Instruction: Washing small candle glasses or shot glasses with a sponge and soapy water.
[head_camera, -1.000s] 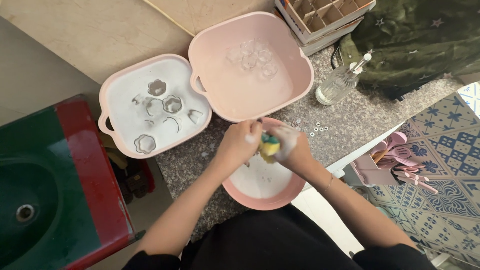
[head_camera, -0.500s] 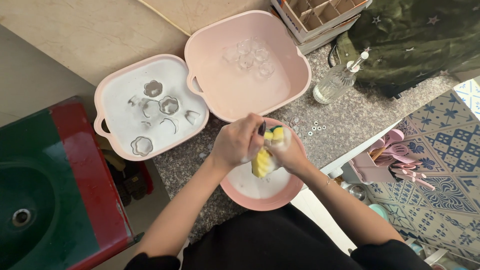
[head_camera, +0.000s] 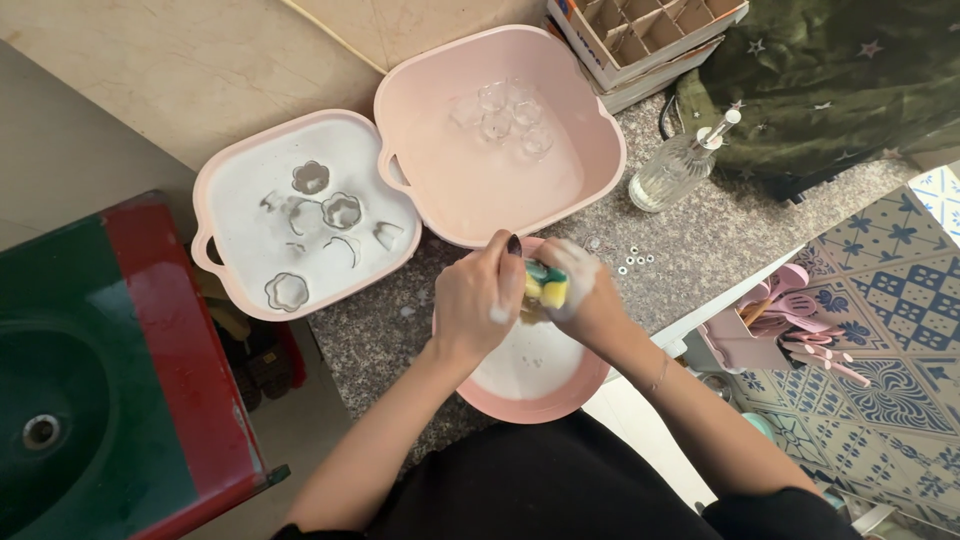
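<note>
Scrubbing's moved on a bit: the yellow-green sponge, down over the pink bowl half a second back, is now lifted between both hands. Soapy right hand has a closed grip on it; left hand pinches something small I can't make out. Far side of the tabletop: big pink basin with glasses, left basin with cookie cutters, glass bottle right. Basins crowd the far edge.
</note>
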